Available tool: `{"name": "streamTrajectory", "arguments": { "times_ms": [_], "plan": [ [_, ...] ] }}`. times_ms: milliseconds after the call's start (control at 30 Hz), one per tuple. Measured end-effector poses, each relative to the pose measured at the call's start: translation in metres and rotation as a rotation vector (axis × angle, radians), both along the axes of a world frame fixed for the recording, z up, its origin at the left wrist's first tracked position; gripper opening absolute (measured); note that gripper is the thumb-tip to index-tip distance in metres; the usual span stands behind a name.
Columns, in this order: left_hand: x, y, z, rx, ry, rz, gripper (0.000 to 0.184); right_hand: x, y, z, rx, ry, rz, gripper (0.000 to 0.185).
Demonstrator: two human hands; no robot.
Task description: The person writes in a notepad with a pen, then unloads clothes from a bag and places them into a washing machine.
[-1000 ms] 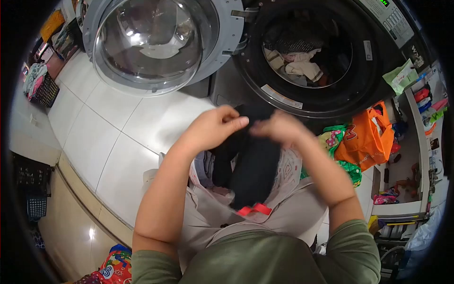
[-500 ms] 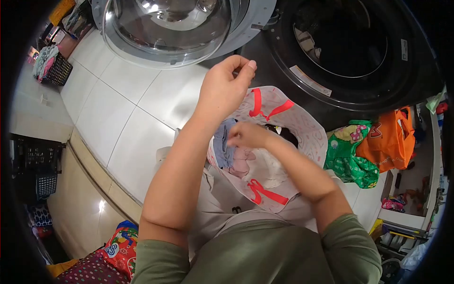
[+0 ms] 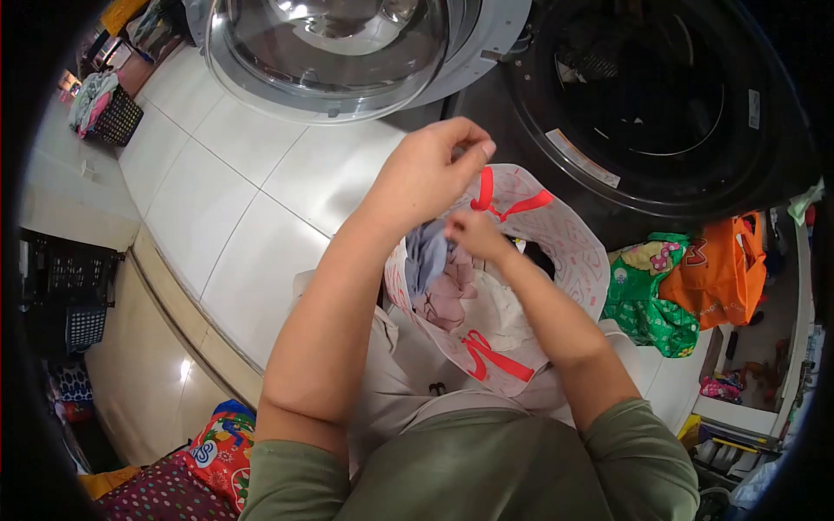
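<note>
A white laundry bag [image 3: 569, 247] with pink print and red ribbon ties stands open between my knees, with clothes in it. My right hand [image 3: 478, 236] is inside its mouth, fingers closed and slightly blurred at the edge of a blue-grey garment [image 3: 426, 256]. A pink garment [image 3: 447, 300] and a white garment [image 3: 499, 308] lie beside it, with something dark near the far wall. Above the bag's far left rim is my left hand [image 3: 439, 169], fingers curled toward the thumb. I see nothing in it.
A front-loading washer's round glass door [image 3: 330, 61] hangs open ahead. Right of it is a dark machine with a round door [image 3: 638, 95]. Green [image 3: 647, 295] and orange [image 3: 717, 269] bags stand at right. A black laundry basket [image 3: 117, 117] sits far left on white tiles.
The blue-grey garment looks more bunched and raised beside my right hand. Both hands appear shifted to the right and the left one lower, as the view itself has moved slightly.
</note>
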State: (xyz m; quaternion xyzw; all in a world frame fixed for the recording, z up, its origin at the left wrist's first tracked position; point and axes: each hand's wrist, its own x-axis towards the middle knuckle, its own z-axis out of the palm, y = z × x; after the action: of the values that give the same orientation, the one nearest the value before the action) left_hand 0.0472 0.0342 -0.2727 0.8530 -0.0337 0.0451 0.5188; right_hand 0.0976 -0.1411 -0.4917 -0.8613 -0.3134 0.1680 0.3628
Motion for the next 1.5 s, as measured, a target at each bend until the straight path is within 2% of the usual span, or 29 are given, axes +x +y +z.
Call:
{"name": "streamTrajectory", "arguments": {
  "times_ms": [67, 100, 167, 200, 233, 300, 333, 367, 433, 500, 533, 567, 600, 633, 667, 700, 767, 800, 867, 900, 933, 1000, 1033, 1067, 1133, 1200, 1300, 1400, 1500],
  "plan": [
    [-0.001, 0.001, -0.015, 0.083, -0.099, -0.051, 0.054, 0.011, -0.004, 0.081, 0.384, 0.392, -0.225, 0.013],
    [-0.005, -0.001, -0.017, 0.158, -0.057, -0.074, 0.057, 0.017, -0.015, 0.13, 0.648, 0.525, -0.147, 0.014],
    [-0.01, -0.006, -0.018, 0.312, 0.019, -0.121, 0.064, 0.014, -0.026, 0.203, 1.023, 0.567, -0.089, 0.012],
    [-0.011, -0.009, -0.02, 0.364, -0.032, -0.172, 0.06, 0.015, -0.031, 0.227, 1.108, 0.468, -0.056, 0.012],
    [-0.011, -0.015, -0.014, 0.213, 0.017, -0.16, 0.057, 0.015, -0.035, 0.243, 1.19, 0.368, -0.022, 0.013],
    [-0.01, -0.024, 0.002, -0.084, 0.115, -0.128, 0.051, 0.011, -0.042, 0.263, 0.99, 0.047, -0.173, 0.025],
    [-0.005, -0.029, -0.014, -0.367, 0.01, -0.101, 0.039, 0.012, -0.054, 0.26, 0.642, -0.129, -0.142, 0.046],
    [-0.007, -0.029, -0.007, -0.544, 0.055, -0.122, 0.035, 0.012, -0.061, 0.246, 0.389, -0.379, -0.089, 0.07],
    [-0.015, -0.026, 0.007, -0.897, 0.156, -0.159, 0.028, 0.003, -0.072, 0.217, -0.022, -0.173, 0.032, 0.076],
    [-0.01, -0.023, 0.005, -0.812, 0.146, -0.168, 0.022, 0.009, -0.081, 0.182, -0.314, 0.062, -0.05, 0.069],
    [-0.008, -0.022, 0.004, -0.744, 0.143, -0.157, 0.022, 0.017, -0.085, 0.184, -0.148, 0.322, -0.076, 0.059],
    [-0.005, -0.02, 0.003, -0.677, 0.139, -0.145, 0.021, 0.046, -0.106, 0.174, -0.13, 0.317, -0.194, 0.041],
    [0.004, -0.013, -0.009, -0.592, 0.11, -0.157, 0.019, 0.087, -0.124, 0.189, -0.382, 0.073, -0.194, 0.028],
    [0.002, -0.012, -0.005, -0.629, 0.124, -0.101, 0.019, 0.111, -0.154, 0.192, 0.281, 0.397, -0.528, 0.027],
    [-0.001, -0.01, 0.005, -0.666, 0.134, -0.045, 0.019, 0.134, -0.185, 0.195, 1.046, 0.576, -0.745, 0.029],
    [-0.003, -0.01, 0.01, -0.705, 0.147, 0.01, 0.019, 0.138, -0.187, 0.215, 1.473, 0.438, -0.622, 0.033],
    [-0.002, -0.007, 0.008, -0.724, 0.133, 0.071, 0.021, 0.133, -0.191, 0.232, 1.736, 0.279, -0.891, 0.034],
    [-0.002, -0.006, 0.009, -0.741, 0.123, 0.086, 0.021, 0.132, -0.187, 0.219, 1.722, 0.289, -0.866, 0.032],
    [0.0, -0.006, 0.01, -0.777, 0.112, 0.101, 0.023, 0.107, -0.143, 0.175, 1.401, 0.25, -0.536, 0.025],
    [0.0, -0.007, 0.011, -0.798, 0.113, 0.104, 0.023, 0.08, -0.105, 0.153, 1.294, 0.332, -0.612, 0.018],
    [0.0, -0.008, 0.011, -0.818, 0.114, 0.108, 0.024, 0.057, -0.084, 0.119, 1.053, 0.536, -0.566, 0.015],
    [0.003, -0.007, 0.008, -0.806, 0.089, 0.111, 0.026, 0.008, -0.033, 0.06, 0.436, 0.525, -0.368, 0.018],
    [0.003, -0.008, 0.005, -0.802, 0.082, 0.109, 0.027, -0.005, -0.014, 0.02, 0.198, 0.46, -0.225, 0.022],
    [0.003, -0.008, 0.005, -0.791, 0.086, 0.113, 0.027, -0.016, -0.005, -0.02, -0.039, 0.422, -0.146, 0.044],
    [0.002, -0.005, 0.005, -0.762, 0.087, 0.13, 0.028, -0.045, -0.002, -0.12, -0.11, -0.251, -0.138, 0.069],
    [0.003, -0.004, 0.002, -0.736, 0.079, 0.143, 0.028, -0.07, -0.018, -0.191, -0.192, 0.062, -0.189, 0.087],
    [0.004, 0.001, 0.0, -0.643, 0.087, 0.123, 0.03, -0.088, -0.017, -0.116, -0.536, 0.232, -0.026, 0.072],
    [0.0, 0.004, -0.001, -0.496, 0.112, 0.044, 0.035, -0.035, -0.012, -0.034, -0.856, 0.37, 0.384, 0.055],
    [-0.003, 0.007, -0.005, -0.189, 0.018, -0.095, 0.051, 0.001, -0.023, 0.107, -0.374, 0.396, 0.185, 0.038]
  ]
}}
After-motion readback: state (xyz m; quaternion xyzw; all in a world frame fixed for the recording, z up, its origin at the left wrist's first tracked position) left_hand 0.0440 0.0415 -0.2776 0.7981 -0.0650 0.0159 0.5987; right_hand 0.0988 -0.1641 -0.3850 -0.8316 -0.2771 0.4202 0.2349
